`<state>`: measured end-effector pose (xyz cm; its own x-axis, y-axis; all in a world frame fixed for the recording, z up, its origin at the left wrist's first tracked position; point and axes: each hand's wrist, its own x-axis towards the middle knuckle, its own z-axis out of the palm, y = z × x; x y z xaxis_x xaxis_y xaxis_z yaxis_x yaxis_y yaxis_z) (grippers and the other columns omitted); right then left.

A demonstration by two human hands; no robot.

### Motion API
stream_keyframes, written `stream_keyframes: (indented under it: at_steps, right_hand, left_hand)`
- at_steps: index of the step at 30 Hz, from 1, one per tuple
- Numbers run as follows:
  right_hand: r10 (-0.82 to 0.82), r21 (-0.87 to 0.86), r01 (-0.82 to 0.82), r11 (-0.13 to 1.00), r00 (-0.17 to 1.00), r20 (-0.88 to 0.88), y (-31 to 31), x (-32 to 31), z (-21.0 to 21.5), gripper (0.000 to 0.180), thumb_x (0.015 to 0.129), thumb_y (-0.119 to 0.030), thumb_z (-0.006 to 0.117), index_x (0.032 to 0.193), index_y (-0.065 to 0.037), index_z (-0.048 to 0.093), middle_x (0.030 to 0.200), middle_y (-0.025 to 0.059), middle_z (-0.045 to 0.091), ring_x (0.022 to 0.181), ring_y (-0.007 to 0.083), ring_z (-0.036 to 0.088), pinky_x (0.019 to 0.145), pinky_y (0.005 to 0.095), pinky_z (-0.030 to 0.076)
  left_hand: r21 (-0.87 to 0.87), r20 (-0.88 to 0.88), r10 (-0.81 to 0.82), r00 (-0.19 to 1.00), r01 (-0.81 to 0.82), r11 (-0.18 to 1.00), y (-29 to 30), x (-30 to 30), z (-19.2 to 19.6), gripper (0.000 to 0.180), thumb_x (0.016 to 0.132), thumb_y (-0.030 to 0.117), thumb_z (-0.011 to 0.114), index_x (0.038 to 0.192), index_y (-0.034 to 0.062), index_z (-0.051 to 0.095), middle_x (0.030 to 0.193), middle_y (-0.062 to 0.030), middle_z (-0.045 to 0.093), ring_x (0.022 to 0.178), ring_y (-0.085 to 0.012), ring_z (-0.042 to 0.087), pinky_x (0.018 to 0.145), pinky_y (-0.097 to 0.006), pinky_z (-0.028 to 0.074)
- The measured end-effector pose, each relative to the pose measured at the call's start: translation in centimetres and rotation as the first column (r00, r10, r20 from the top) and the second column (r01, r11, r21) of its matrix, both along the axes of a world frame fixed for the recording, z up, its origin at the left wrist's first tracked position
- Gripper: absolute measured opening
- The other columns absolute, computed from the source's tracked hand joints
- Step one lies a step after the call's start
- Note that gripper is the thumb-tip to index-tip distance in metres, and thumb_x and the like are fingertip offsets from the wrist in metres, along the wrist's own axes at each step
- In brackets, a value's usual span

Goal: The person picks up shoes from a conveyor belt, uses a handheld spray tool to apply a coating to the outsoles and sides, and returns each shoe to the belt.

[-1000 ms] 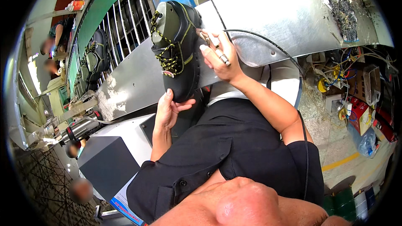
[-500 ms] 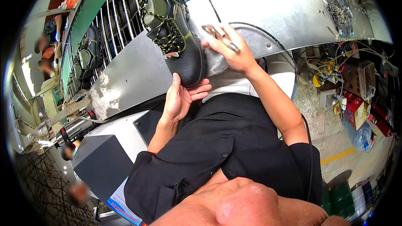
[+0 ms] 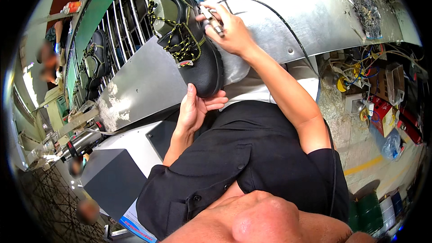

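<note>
A black leather work shoe point(image 3: 202, 69) with black-and-yellow laces rests on the metal bench, its toe towards me. My left hand point(image 3: 196, 107) cups the toe, thumb against the near side and fingers reaching underneath. Along the shoe's right side, near the heel end, my right hand point(image 3: 227, 29) grips a small silvery metal hand tool point(image 3: 210, 20). The exact kind of tool does not show. A black cable point(image 3: 274, 11) arcs from near this hand towards the right edge of the bench; its join to the tool is hidden.
The metal bench point(image 3: 139, 81) bears a crusty dark patch point(image 3: 363, 11) at far right. Left stand metal bars point(image 3: 130, 11) and another black shoe point(image 3: 98, 54). Wires and hoses point(image 3: 355, 69) hang at right above a red box point(image 3: 382, 112). Other people are at far left.
My right hand has moved up and left along the shoe towards its heel end, carrying the tool and shifting the cable. My left hand stays at the toe; the shoe has shifted slightly.
</note>
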<state>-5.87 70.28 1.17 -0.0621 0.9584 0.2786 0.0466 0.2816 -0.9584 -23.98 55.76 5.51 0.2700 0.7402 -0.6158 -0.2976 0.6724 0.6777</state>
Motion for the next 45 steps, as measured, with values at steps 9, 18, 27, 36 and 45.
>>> stream_keyframes:
  at_steps: [9,18,27,36,45]
  right_hand:
    - [0.118,-0.240,-0.344,0.908,0.758,-0.641,-0.3,1.7,0.9,0.040,0.093,-0.009,0.049,0.129,0.006,0.048,0.081,0.0125,0.065,0.070,0.0187,0.064,0.068,0.0308,0.052]
    - [0.058,-0.388,-0.436,0.812,0.722,-0.690,-3.4,2.7,1.9,0.045,0.089,-0.006,0.052,0.131,0.010,0.046,0.067,0.0065,0.052,0.054,0.0142,0.052,0.058,0.0313,0.049]
    - [0.046,-0.485,-0.431,0.761,0.781,-0.623,-8.2,5.0,2.4,0.046,0.088,-0.007,0.052,0.130,0.009,0.047,0.064,0.0053,0.050,0.050,0.0130,0.049,0.055,0.0298,0.047]
    - [0.011,-0.542,-0.348,0.765,0.848,-0.530,-10.9,9.0,4.9,0.037,0.089,-0.005,0.053,0.124,0.006,0.052,0.064,0.0042,0.054,0.053,0.0098,0.052,0.052,0.0239,0.042]
    - [-0.137,-0.470,-0.070,0.880,0.910,-0.392,-12.9,6.5,5.3,0.037,0.090,-0.002,0.053,0.126,0.003,0.050,0.076,0.0064,0.061,0.056,0.0077,0.054,0.053,0.0225,0.044]
  left_hand:
    - [-0.008,0.002,0.003,1.000,-0.003,1.000,0.0,0.2,0.1,0.071,0.101,0.054,0.028,0.125,-0.0095,0.047,0.108,-0.0275,0.063,0.095,-0.0364,0.068,0.084,-0.043,0.057]
    - [-0.035,-0.001,0.000,1.000,0.000,0.999,0.0,0.7,-0.1,0.072,0.101,0.056,0.026,0.128,-0.0079,0.045,0.110,-0.0267,0.063,0.097,-0.0362,0.067,0.084,-0.043,0.057]
    - [-0.106,0.061,-0.134,0.989,0.140,0.984,0.8,3.2,1.4,0.080,0.098,0.062,0.020,0.136,-0.0065,0.036,0.118,-0.0262,0.059,0.106,-0.0350,0.063,0.088,-0.044,0.053]
    - [-0.097,0.318,-0.211,0.924,0.253,0.963,2.8,6.7,0.4,0.087,0.092,0.071,0.019,0.133,-0.0059,0.030,0.129,-0.0307,0.051,0.120,-0.0377,0.055,0.101,-0.046,0.046]
    - [0.020,0.438,-0.213,0.873,0.227,0.974,6.6,10.0,-1.3,0.092,0.090,0.072,0.013,0.134,-0.0065,0.032,0.140,-0.0266,0.041,0.126,-0.0337,0.048,0.095,-0.043,0.048]
